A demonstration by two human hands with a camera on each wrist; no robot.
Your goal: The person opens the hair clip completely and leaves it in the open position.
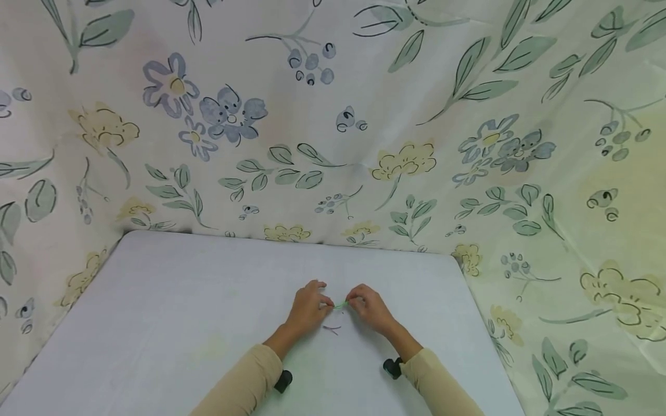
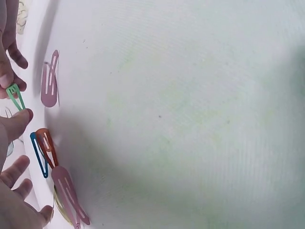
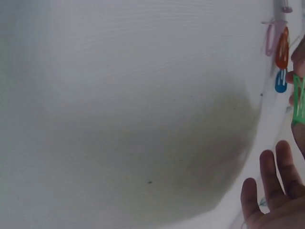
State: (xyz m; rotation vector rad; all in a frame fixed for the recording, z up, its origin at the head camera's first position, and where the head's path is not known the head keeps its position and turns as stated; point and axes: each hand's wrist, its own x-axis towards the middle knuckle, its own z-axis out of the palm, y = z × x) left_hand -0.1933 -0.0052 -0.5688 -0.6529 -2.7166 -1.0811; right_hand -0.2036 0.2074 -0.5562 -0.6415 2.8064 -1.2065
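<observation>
Between the two hands, just above the white table [image 1: 171, 300], a green hair clip [image 1: 340, 304] lies with its long axis running hand to hand. The left hand [image 1: 308, 308] pinches one end, the right hand [image 1: 368, 307] the other, equally near.

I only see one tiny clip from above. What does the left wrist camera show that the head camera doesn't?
Only the left wrist view shows the other hair clips lying on the table: a blue clip, an orange clip and two pink clips. Only the head view shows the floral cloth behind the table, both beige sleeves and the whole table. Both show the green hair clip pinched between the left hand and right hand.
</observation>
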